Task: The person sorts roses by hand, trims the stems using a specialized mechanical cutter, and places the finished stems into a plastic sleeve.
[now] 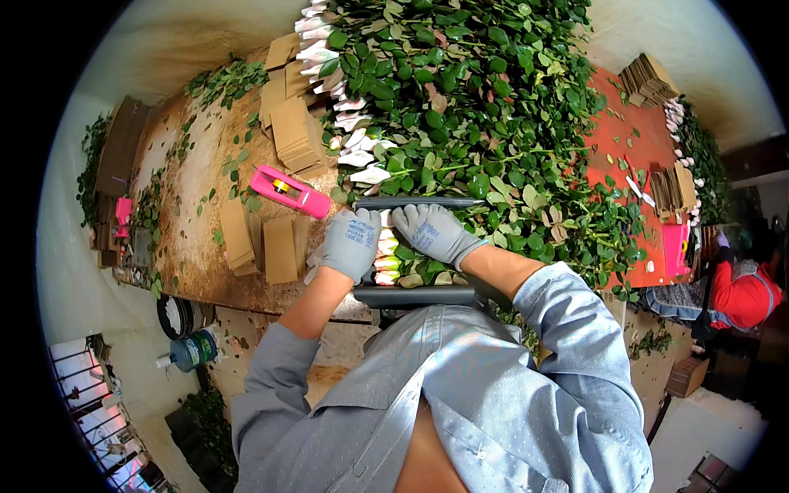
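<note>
My left hand (353, 243), in a grey coated glove, rests at the left end of a dark tray-like holder, its fingertips by the far black wall (419, 202). My right hand (431, 233), gloved alike, lies over the stems just behind the flower heads, fingers bent at the same wall. Whether either hand grips anything is hidden. Between my hands and the near black padded edge (416, 296) lies a row of pink and cream rose heads (387, 263), with leaves to their right. Beyond the holder, a large heap of leafy rose stems (456, 105) has heads wrapped in white sleeves (370, 175).
A pink tape dispenser (291, 191) and stacks of cardboard pieces (297, 135) lie left on the worn table (185, 246). On the red surface (622, 142) at right are more cardboard, scissors (641, 190) and a pink dispenser (676, 248). A person in red (743, 294) is far right.
</note>
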A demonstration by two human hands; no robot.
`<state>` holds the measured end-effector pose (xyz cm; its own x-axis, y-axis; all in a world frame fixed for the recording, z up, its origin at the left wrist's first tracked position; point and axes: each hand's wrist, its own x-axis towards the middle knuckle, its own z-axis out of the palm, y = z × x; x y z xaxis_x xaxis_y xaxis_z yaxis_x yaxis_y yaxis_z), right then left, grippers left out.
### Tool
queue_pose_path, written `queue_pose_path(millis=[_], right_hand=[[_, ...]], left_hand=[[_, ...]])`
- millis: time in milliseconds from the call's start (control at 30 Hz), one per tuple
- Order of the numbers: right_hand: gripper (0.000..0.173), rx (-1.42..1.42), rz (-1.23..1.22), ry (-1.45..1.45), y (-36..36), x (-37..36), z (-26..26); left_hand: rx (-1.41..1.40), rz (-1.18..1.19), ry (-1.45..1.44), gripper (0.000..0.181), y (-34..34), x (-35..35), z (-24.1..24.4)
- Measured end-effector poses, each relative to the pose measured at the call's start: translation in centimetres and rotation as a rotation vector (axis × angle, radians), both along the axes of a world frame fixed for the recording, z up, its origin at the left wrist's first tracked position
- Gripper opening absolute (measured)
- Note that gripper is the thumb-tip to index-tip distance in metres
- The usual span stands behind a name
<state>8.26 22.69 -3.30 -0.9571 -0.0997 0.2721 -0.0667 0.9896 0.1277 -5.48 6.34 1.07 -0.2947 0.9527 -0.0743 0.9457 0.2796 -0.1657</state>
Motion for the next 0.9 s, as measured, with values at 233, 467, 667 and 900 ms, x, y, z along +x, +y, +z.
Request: queue_pose_path(millis=[233, 467, 667, 900], right_hand=[[0.032, -0.046, -0.014, -0.072, -0.5, -0.4, 0.8], [0.04, 0.05, 0.033, -0.127, 0.0, -0.1, 1.2], [0.041, 0.109, 0.057, -0.155, -0.5, -0.5, 1.1], [0.042, 0.176, 0.034, -0.199, -0.5, -0.8, 0.7]], left_hand=[[-0.065, 0.167, 0.058, 0.014, -2.3, -0.9, 1.8], [-0.095, 0.158, -0.178, 0.024, -3.5, -0.9, 4.3], [0.215, -0.052, -0.501, 0.04, -4.1, 3.6, 0.4], [0.125, 0.0, -0.555, 0.038, -3.7, 3.6, 0.0]])
